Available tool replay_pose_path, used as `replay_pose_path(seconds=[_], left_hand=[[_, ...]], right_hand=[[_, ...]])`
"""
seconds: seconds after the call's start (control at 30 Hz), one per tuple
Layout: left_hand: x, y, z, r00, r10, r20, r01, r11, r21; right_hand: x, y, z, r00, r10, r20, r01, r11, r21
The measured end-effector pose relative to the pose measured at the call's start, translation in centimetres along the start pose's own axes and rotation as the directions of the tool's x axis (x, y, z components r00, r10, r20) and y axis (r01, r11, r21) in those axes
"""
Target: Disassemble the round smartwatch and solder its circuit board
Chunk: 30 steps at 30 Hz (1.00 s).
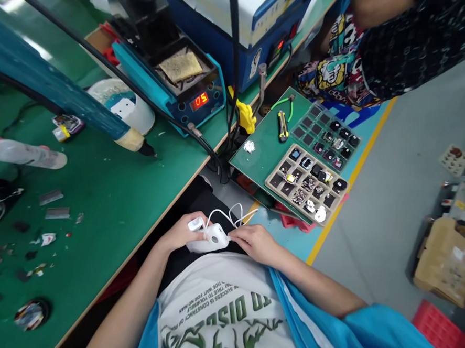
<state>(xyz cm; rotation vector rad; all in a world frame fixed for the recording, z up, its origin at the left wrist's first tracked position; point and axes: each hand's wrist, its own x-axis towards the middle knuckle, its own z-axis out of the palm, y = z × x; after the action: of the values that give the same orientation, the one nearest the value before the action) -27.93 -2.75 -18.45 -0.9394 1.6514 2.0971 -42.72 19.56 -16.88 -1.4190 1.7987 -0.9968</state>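
Note:
A white rounded device (213,240) with a grey oval spot on its face rests in my lap. My left hand (183,235) is closed round its left side. Against those same fingers sits a small white block (196,224), from which a thin white cable (219,211) seems to run. The cable loops above the device toward my right hand (256,242). That hand pinches what looks like a cable end at the device's right edge; its fingertips partly hide it, and I cannot tell whether it is plugged in.
At my left is a green bench (106,229) with a soldering station (190,98), a white bottle (32,154) and scattered parts. Ahead, a small green table (257,160) bears parts trays (306,184), cutters (289,106) and a utility knife (282,126). Another person (382,52) is at the upper right.

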Motion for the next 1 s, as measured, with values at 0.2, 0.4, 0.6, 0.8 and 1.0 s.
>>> replay_pose_path(seconds=[0.2,0.4,0.6,0.8,1.0], left_hand=[[-0.3,-0.7,0.7,0.999,0.004,-0.05,-0.006,0.999,-0.036],[-0.6,-1.1,1.0,0.996,-0.008,-0.087,0.001,0.996,-0.088],[0.0,0.6,1.7,0.964,0.051,-0.26,-0.109,0.971,-0.213],[1.9,2.4,5.3,0.91,0.094,-0.405,-0.252,0.899,-0.358],[2.0,1.5,7.9,0.936,0.07,-0.345,-0.206,0.904,-0.374]], right_hand=[[-0.5,0.6,1.1,1.0,0.005,-0.015,-0.005,0.999,0.044],[-0.6,0.7,2.3,0.997,0.014,-0.078,-0.005,0.994,0.11],[-0.1,-0.4,-0.1,0.922,0.114,-0.369,-0.058,0.985,0.16],[0.2,-0.7,-0.5,0.798,0.335,-0.5,-0.144,0.913,0.382],[2.6,1.7,-0.1,0.714,0.548,-0.436,-0.191,0.752,0.631]])
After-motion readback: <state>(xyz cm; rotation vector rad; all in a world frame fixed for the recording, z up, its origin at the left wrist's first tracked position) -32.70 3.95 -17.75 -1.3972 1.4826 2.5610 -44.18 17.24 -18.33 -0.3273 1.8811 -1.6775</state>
